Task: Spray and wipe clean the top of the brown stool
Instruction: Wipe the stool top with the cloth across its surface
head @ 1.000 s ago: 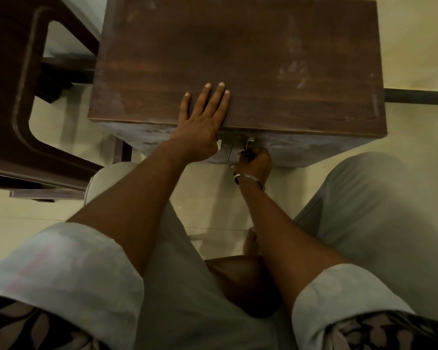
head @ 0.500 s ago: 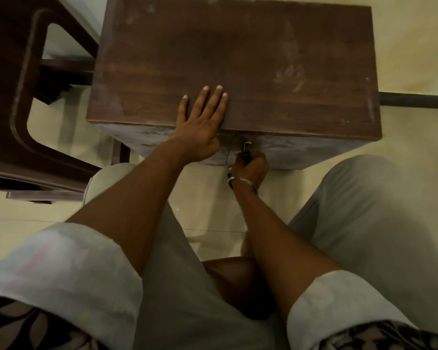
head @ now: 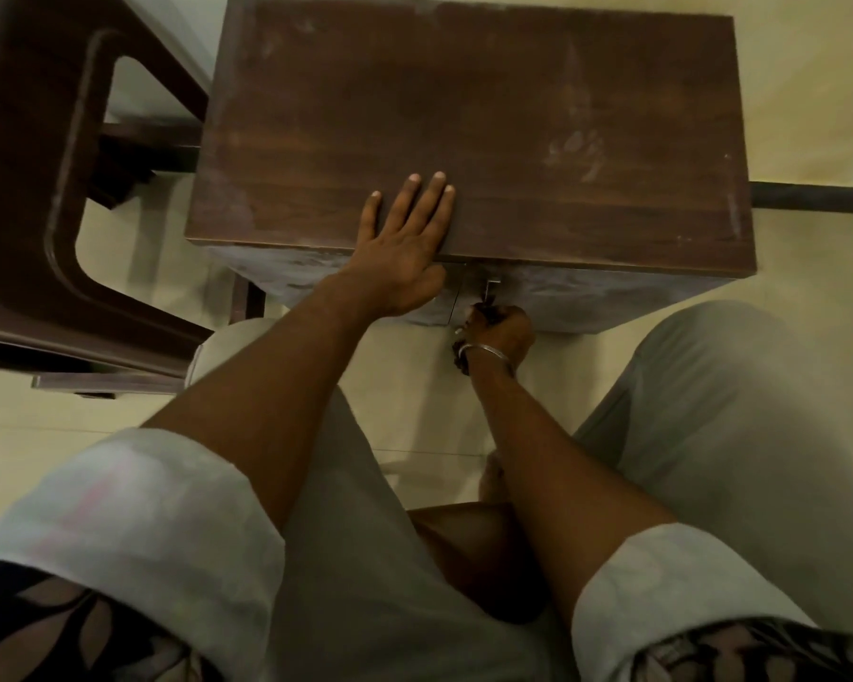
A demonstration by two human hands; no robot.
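- We see the brown stool [head: 469, 125] right in front of us, standing on the pale floor [head: 808, 81]. It looks like a box with a flat top.
- The top has dusty smears and a pale print on its right part. So we think the cleaning has not begun.
- We see no spray bottle and no cloth in this view. Both the spraying and the wiping are left to do, as far as we can tell.
- Our left hand [head: 400, 248] lies flat and open on the near edge of the top. The fingers [head: 432, 199] are spread a little and point away from us. It holds nothing.
- Our right hand [head: 498, 327] is lower down, against the front side of the stool, under the top's edge. It is curled closed around something small by a little metal handle [head: 489, 287]. We cannot tell just what it grips.
- A thin bangle [head: 483, 351] sits on that wrist.
- We guess the right hand is working a small door on the front. Maybe the cleaning things are inside, but we cannot see that.
- Most of the top lies past our left hand, away from us and off to the right.
- A dark brown chair [head: 35, 199] stands just to the left of the stool.
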